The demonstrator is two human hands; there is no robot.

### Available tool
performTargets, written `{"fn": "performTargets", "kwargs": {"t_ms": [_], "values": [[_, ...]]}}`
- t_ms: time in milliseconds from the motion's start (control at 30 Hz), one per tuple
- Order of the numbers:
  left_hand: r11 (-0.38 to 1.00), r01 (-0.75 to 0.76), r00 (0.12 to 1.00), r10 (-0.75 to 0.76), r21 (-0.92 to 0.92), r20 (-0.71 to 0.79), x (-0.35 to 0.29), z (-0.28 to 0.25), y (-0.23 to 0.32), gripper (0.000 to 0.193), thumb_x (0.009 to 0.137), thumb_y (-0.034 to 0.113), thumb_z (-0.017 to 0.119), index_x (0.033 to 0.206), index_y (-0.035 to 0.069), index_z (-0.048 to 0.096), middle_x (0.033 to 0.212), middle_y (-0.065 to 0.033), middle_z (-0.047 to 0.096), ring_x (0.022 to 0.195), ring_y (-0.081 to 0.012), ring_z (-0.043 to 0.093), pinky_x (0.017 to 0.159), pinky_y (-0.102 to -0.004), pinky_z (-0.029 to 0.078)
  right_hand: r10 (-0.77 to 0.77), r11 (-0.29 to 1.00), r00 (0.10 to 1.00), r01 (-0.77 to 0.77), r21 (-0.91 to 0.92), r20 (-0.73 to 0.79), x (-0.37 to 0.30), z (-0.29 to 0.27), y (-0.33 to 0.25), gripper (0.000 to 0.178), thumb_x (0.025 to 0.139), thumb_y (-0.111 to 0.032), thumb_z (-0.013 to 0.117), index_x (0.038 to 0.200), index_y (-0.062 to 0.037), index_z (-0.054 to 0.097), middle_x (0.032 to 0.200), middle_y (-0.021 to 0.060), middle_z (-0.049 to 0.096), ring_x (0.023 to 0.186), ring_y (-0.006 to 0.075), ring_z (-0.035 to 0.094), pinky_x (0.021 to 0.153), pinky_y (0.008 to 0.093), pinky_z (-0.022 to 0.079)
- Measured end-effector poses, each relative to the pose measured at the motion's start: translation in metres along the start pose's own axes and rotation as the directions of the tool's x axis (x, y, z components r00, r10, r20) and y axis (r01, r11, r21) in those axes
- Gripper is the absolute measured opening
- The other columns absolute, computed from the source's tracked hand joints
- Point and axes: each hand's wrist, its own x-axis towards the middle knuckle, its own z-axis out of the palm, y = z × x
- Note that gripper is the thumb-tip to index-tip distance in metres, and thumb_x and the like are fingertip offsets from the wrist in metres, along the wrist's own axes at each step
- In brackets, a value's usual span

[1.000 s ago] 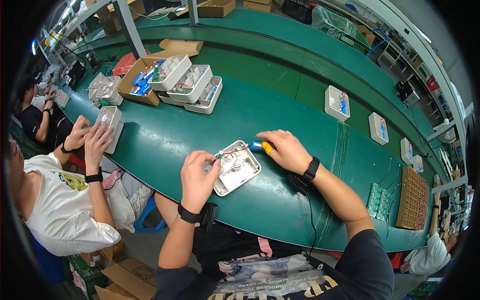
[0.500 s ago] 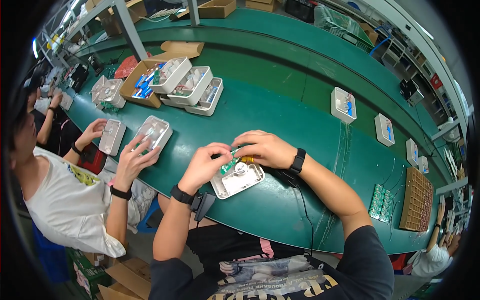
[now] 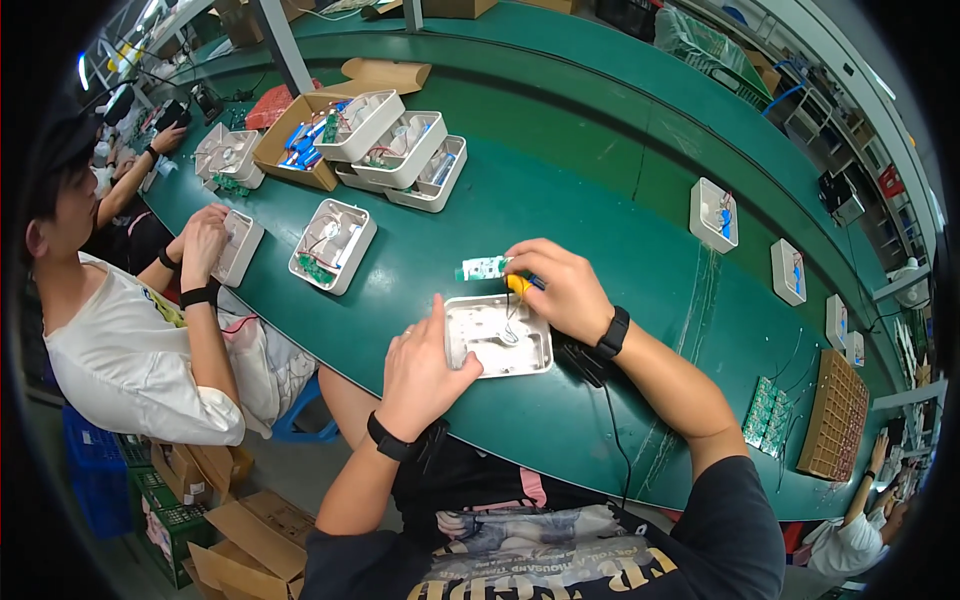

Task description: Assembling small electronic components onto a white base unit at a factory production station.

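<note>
Blue cylinder (image 3: 538, 283) mostly hidden, far cardboard box (image 3: 458, 8) cut off above

A wide fisheye camera is riding on the wearer's head, the left one of a side-by-side pair, and is facing down and forward over the green bench (image 3: 540, 205). It is viewing the left hand (image 3: 424, 372) and right hand (image 3: 564, 292) from above, fairly near. The wearer's dark shirt (image 3: 550, 560) is filling the lower edge, while the far surroundings are curving along the rim.
</note>
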Motion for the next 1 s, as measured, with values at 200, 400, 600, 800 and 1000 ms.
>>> {"fn": "performTargets", "kwargs": {"t_ms": [200, 400, 600, 800, 1000], "values": [[0.969, -0.186, 0.977, 0.164, -0.163, -0.136, 0.011, 0.013, -0.013, 0.063, 0.087, 0.013, 0.076, 0.145, -0.004, 0.057, 0.113, -0.0223, 0.073, 0.102, -0.0403, 0.071, 0.091, -0.0468, 0.056, -0.112, 0.989, 0.948, 0.076, 0.128, 0.299, 0.0, -0.008, 0.0, 0.022, 0.087, 0.001, 0.07, 0.109, -0.0042, 0.072, 0.125, 0.0122, 0.07, 0.111, 0.0344, 0.07, 0.099, 0.0425, 0.057], [0.935, -0.184, 0.978, 0.145, -0.304, -0.148, 0.01, 0.014, -0.009, 0.045, 0.084, 0.006, 0.081, 0.127, 0.003, 0.067, 0.111, -0.0169, 0.076, 0.1, -0.0366, 0.074, 0.084, -0.0432, 0.06, -0.157, 0.984, 0.937, 0.175, -0.031, 0.311, -0.007, 0.001, -0.014, 0.019, 0.088, -0.003, 0.07, 0.107, -0.0009, 0.072, 0.126, 0.0139, 0.069, 0.112, 0.0341, 0.069, 0.1, 0.043, 0.056], [0.929, -0.192, 0.975, 0.145, -0.317, -0.167, 0.011, 0.018, -0.01, 0.03, 0.085, 0.007, 0.082, 0.112, 0.004, 0.07, 0.111, -0.0141, 0.078, 0.093, -0.0349, 0.076, 0.08, -0.0415, 0.062, -0.173, 0.965, 0.947, 0.218, -0.146, 0.271, -0.012, 0.01, -0.023, 0.015, 0.086, -0.005, 0.07, 0.099, 0.0031, 0.07, 0.115, 0.0146, 0.068, 0.102, 0.0329, 0.07, 0.095, 0.0432, 0.057], [0.971, -0.233, 0.943, 0.213, -0.049, -0.255, 0.005, 0.011, -0.001, 0.016, 0.084, 0.011, 0.085, 0.095, 0.005, 0.074, 0.115, -0.012, 0.078, 0.088, -0.0301, 0.077, 0.076, -0.0377, 0.063, -0.136, 0.959, 0.944, 0.202, -0.201, 0.301, -0.012, 0.01, -0.028, 0.015, 0.085, -0.005, 0.068, 0.097, 0.0036, 0.069, 0.108, 0.0149, 0.066, 0.096, 0.0336, 0.069, 0.089, 0.0429, 0.058], [0.964, -0.264, 0.928, 0.264, 0.035, -0.262, 0.002, 0.016, -0.005, 0.014, 0.084, 0.013, 0.086, 0.092, 0.005, 0.077, 0.116, -0.0125, 0.077, 0.087, -0.0291, 0.077, 0.075, -0.0366, 0.063, -0.136, 0.956, 0.95, 0.201, -0.215, 0.283, -0.013, 0.013, -0.028, 0.014, 0.086, -0.004, 0.068, 0.097, 0.0034, 0.069, 0.107, 0.0157, 0.065, 0.097, 0.0335, 0.068, 0.087, 0.0437, 0.058]]}}
